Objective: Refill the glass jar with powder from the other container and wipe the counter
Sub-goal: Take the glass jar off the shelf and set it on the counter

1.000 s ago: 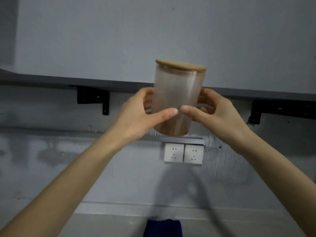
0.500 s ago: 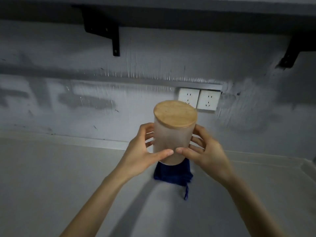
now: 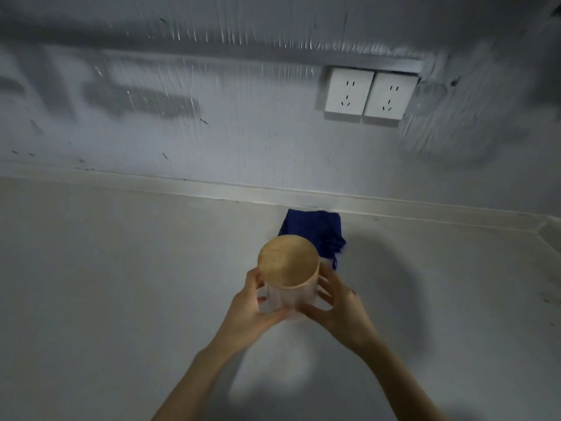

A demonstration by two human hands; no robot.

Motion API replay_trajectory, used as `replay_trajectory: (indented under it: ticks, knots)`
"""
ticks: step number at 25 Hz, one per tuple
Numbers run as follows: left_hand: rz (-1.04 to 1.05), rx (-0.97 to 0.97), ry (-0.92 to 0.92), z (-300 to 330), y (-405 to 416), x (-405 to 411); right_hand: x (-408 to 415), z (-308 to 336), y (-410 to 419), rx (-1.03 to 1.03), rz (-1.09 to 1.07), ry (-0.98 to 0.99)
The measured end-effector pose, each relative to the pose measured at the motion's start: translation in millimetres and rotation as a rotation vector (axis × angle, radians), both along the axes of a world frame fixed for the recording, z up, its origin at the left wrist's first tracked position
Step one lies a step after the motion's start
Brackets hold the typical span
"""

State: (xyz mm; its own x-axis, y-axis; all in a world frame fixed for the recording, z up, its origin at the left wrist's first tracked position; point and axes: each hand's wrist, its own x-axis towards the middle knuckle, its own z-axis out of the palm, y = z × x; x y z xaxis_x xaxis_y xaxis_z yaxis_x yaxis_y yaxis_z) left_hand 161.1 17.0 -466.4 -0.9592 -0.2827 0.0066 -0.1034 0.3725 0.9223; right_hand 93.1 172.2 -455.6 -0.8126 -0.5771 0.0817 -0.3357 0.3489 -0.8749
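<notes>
I hold a frosted glass jar with a round wooden lid upright over the pale counter. My left hand grips its left side and my right hand grips its right side, thumbs meeting in front. The jar's base is hidden by my hands, so I cannot tell whether it touches the counter. A dark blue cloth lies just behind the jar, against the wall. No other container is in view.
Two white wall sockets sit on the grey wall above and right of the cloth. A raised lip runs along the back of the counter, and the counter's right corner turns toward me.
Both hands have brought the jar down from shelf height to just above the counter, in front of the blue cloth. My view has tilted down with it.
</notes>
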Motion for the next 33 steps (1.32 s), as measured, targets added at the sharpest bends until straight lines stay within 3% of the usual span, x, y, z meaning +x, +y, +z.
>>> replay_trajectory:
  ticks: [11, 18, 23, 29, 33]
  knots:
    - [0.015, 0.013, -0.158, -36, 10, 0, 8, -45, 4, 0.099, -0.064, -0.110]
    - [0.017, -0.022, -0.099, -35, 12, -4, 2, -37, 5, 0.174, -0.016, -0.141]
    - [0.117, 0.012, -0.034, -34, 21, -10, -5, -2, 3, 0.242, -0.009, 0.042]
    - [0.172, 0.029, 0.047, -46, 41, -16, -10, 31, -19, 0.588, 0.171, 0.270]
    - [0.183, 0.037, 0.151, -46, 39, -16, -14, 43, -26, 0.669, 0.231, 0.311]
